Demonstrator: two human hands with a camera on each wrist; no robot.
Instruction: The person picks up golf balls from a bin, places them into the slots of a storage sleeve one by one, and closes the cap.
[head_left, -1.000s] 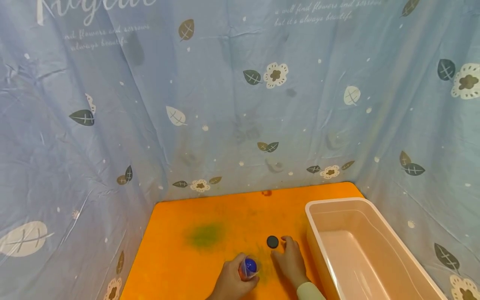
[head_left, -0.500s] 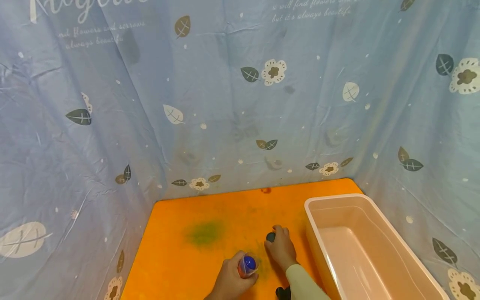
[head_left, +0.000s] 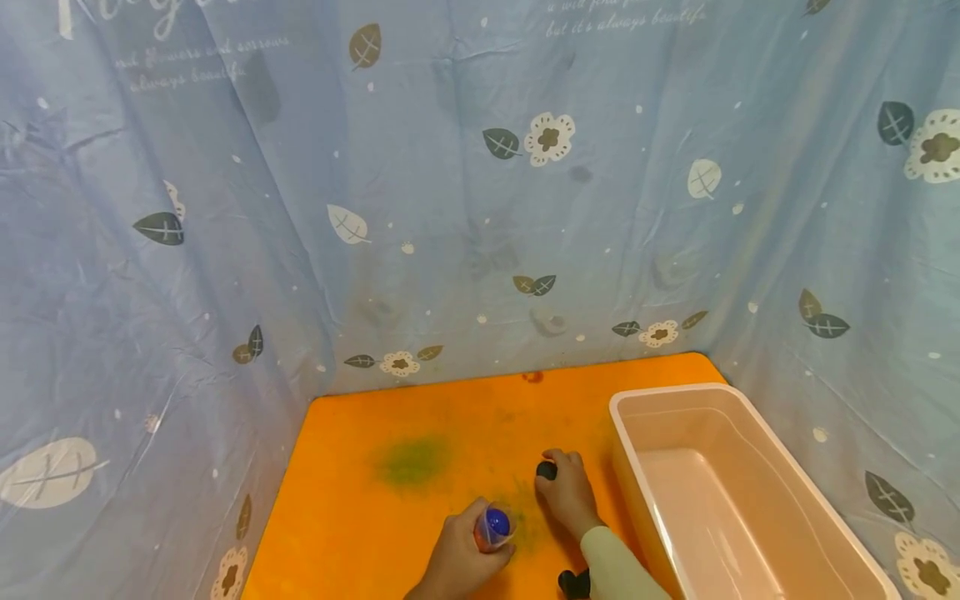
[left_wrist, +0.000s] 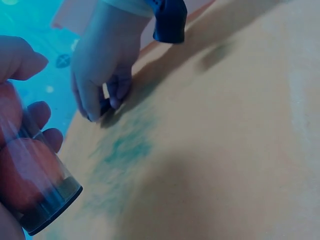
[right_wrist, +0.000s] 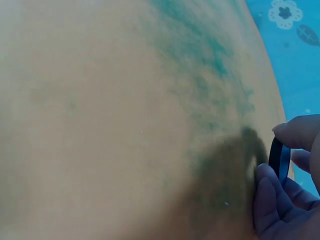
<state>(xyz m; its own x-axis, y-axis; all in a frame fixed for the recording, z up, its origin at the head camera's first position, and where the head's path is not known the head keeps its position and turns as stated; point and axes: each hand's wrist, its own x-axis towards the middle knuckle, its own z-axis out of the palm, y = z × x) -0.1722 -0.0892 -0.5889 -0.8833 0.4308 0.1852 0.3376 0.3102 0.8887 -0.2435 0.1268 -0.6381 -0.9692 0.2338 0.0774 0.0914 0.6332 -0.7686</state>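
My left hand (head_left: 457, 557) grips a clear cylinder (left_wrist: 37, 182) with a dark base, held upright in the head view. A glossy blue ball (head_left: 497, 522) shows at its open top, and reddish balls (left_wrist: 30, 167) sit lower inside. To the right, my right hand (head_left: 572, 498) pinches a round black lid (head_left: 546, 471) between thumb and fingers. In the right wrist view that lid (right_wrist: 279, 161) stands nearly edge-on, close to the tabletop; whether it touches the surface I cannot tell.
A beige plastic tub (head_left: 651, 517) stands just right of my right hand. The orange tabletop (head_left: 352, 533) bears green smudges. A blue patterned curtain (head_left: 450, 208) encloses the back and both sides. A black strapped device (head_left: 575, 583) sits at my right wrist.
A second ago the lid lay flat beside my right hand. That hand has moved left onto it and now pinches it. My left hand holds the cylinder in nearly the same place.
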